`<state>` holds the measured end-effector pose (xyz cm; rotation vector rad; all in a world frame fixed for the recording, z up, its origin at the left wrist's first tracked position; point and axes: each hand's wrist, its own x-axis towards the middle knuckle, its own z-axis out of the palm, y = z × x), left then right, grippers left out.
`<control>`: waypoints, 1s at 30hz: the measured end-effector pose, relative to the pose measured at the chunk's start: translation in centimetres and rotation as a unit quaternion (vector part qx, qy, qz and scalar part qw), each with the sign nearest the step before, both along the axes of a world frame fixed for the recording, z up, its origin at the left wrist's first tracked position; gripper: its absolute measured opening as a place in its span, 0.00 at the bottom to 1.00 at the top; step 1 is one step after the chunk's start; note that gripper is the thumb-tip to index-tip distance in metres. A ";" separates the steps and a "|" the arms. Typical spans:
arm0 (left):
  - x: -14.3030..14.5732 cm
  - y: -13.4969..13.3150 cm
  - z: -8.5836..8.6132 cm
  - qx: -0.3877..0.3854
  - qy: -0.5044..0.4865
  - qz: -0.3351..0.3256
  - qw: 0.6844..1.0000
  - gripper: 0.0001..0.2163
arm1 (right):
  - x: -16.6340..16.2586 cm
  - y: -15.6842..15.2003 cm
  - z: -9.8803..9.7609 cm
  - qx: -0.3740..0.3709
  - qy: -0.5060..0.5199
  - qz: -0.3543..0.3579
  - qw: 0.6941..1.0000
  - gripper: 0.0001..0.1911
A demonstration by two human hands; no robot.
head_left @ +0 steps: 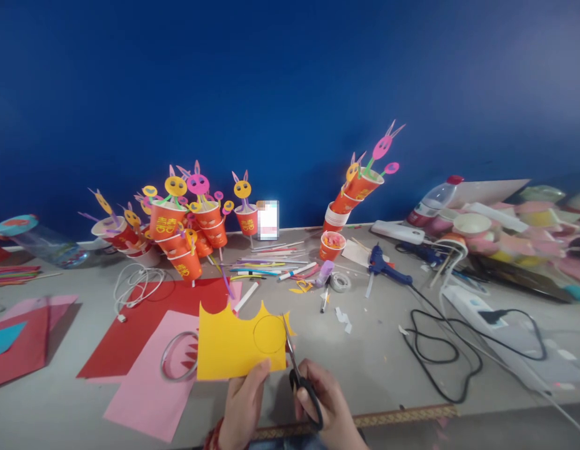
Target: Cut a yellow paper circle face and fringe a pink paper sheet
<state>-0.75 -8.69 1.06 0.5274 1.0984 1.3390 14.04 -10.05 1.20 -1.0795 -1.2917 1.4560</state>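
My left hand [243,403] pinches the lower edge of a yellow paper sheet [234,344], which has a jagged top and a circle drawn near its right side. My right hand [325,406] is closed round the black handles of a pair of scissors [297,369]. The blades point up and touch the sheet's right edge beside the drawn circle. Both hands are above the near edge of the grey table [379,350].
Pink paper [147,387] and red paper [130,331] lie under the yellow sheet, with a tape ring [177,356]. Behind stand decorated orange paper cups [177,231], pens [266,265], a blue glue gun [386,265], black cables [440,356] and a power strip [482,312].
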 end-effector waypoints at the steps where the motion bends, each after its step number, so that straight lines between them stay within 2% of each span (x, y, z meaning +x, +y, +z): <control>1: 0.0 0.0 0.0 0.000 -0.005 -0.001 1.000 0.14 | 0.0 0.0 0.0 -0.001 -0.002 -0.001 1.000 0.30; 11: -0.6 0.5 0.5 0.032 0.003 -0.049 0.998 0.11 | 0.3 -0.1 0.0 -0.015 -0.004 -0.005 1.000 0.31; 17: -1.3 0.6 0.7 0.023 0.026 -0.069 0.997 0.07 | 0.5 -0.2 0.0 -0.016 -0.006 0.002 1.000 0.32; 24: -1.7 1.0 2.0 0.018 0.034 -0.107 0.994 0.14 | 0.6 -0.3 -0.1 -0.024 -0.004 0.005 1.000 0.32; 30: -2.5 1.1 1.8 0.015 0.087 -0.123 0.988 0.15 | 0.4 -0.3 -0.6 -0.030 0.012 0.011 0.999 0.32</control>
